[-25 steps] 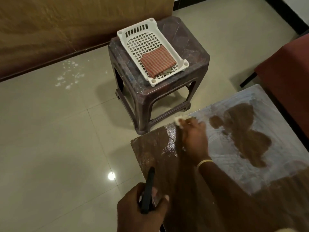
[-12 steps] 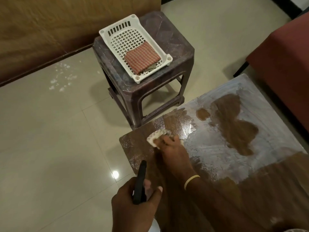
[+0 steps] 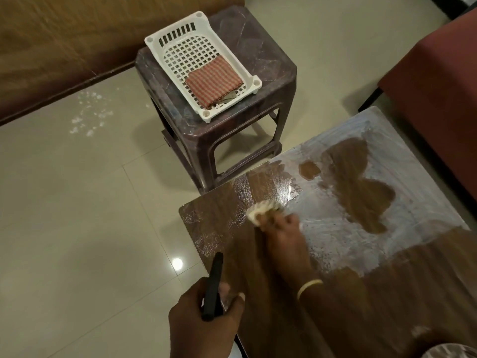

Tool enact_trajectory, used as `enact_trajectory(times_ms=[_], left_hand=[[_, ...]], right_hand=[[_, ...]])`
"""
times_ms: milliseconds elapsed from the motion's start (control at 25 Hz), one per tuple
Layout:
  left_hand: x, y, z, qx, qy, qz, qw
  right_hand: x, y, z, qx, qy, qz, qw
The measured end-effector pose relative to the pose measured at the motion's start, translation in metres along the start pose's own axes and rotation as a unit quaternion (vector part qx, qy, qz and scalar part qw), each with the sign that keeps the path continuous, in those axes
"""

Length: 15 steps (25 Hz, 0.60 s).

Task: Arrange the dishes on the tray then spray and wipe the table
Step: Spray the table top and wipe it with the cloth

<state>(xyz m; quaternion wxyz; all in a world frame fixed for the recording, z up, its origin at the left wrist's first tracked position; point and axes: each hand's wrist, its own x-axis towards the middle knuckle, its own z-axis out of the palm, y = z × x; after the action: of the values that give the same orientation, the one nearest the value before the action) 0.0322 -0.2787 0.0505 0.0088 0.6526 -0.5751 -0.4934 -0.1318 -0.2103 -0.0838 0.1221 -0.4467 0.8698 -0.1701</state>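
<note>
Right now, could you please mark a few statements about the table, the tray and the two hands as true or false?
1. The right hand presses a pale cloth on the table. True.
2. The left hand is empty. False: it grips a dark spray bottle.
3. The tray sits on the floor. False: it sits on the brown stool.
4. A folded striped cloth lies in the tray. True.
5. The whole table top is dry and clean. False: a whitish film covers much of the far part, with bare brown patches in it.
</note>
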Motion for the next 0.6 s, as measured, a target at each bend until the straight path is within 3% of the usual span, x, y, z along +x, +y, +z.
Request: enact_trajectory(times_ms=[120,160,240,320,360,400,480,600], left_hand=[[0.0,0.002,0.006,-0.006,0.012,0.039,0.999],[0.0,0.006,0.01,-0.005,0.025,0.04,0.999],[-0.001,0.017,0.016,-0.006,0.042,0.038,0.998],[-0.002,0.023,0.02,-0.012,0.044,0.043,0.998],[-0.001,0.025,0.022,-0.014,0.044,0.055,0.997],[-0.001,0.026,0.022,-0.017,0.044,0.068,0.997],[0.0,0.023,0.024,-0.028,0.025,0.082,0.996],[0.0,0.016,0.028,-0.014,0.014,0.091,0.996]], right_hand=[[0.046,0.035,-0.016,-0.03,0.07,0.233,0.969],[0.052,0.024,-0.014,-0.048,0.067,0.235,0.969],[0.051,-0.01,-0.006,-0.047,0.012,0.081,0.996],[0.052,-0.019,-0.002,-0.051,-0.082,-0.163,0.982],[0.065,-0.009,-0.011,-0.066,-0.091,-0.226,0.968],[0.083,0.008,-0.022,-0.083,-0.063,-0.22,0.97],[0.118,0.057,-0.045,-0.087,-0.009,-0.046,0.995],[0.134,0.111,-0.062,-0.121,0.069,0.141,0.98]])
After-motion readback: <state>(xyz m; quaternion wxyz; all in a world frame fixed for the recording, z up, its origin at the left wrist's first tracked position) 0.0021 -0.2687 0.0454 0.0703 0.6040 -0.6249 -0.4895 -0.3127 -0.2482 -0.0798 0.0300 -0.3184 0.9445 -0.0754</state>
